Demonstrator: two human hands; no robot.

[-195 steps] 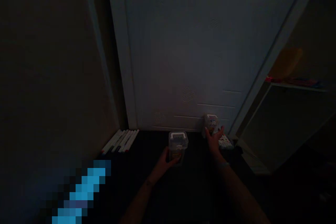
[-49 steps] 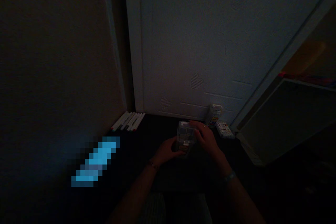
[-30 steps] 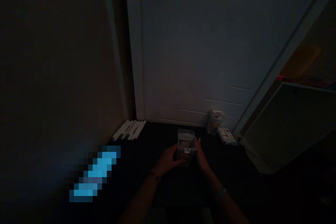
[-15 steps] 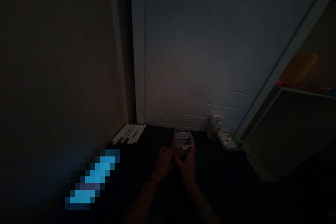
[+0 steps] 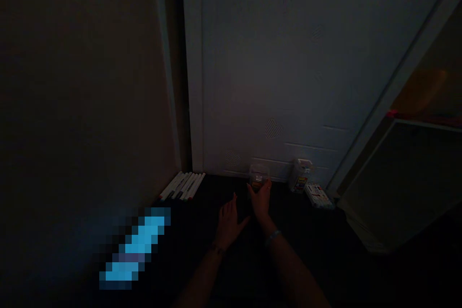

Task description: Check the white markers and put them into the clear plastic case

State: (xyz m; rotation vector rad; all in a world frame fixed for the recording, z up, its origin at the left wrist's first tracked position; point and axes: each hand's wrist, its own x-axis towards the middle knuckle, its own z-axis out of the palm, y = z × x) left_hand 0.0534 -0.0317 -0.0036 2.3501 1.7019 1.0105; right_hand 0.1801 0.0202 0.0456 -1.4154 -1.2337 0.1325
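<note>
My right hand (image 5: pixel 260 200) grips a clear plastic container (image 5: pixel 259 172) by its near side, thumb on the left and fingers on the right. The container is upright at the back of the dark surface, with a small label on its front. Nearer to me and to the left, my left hand (image 5: pixel 228 223) is empty, fingers stretched forward and thumb out to the right. It is apart from the container. Dim light hides the container's contents.
Several white markers (image 5: pixel 183 186) lie side by side at the back left. Another clear container (image 5: pixel 301 174) stands at the back right, beside a flat pack (image 5: pixel 319 196). A bright blurred-out blue shape (image 5: pixel 139 248) is at left. A pale panel (image 5: pixel 245 82) rises behind the dark surface (image 5: pixel 212 192).
The container has moved away from me toward the panel, held by my right hand. My left hand has let go of it and drawn back, its fingers now spread.
</note>
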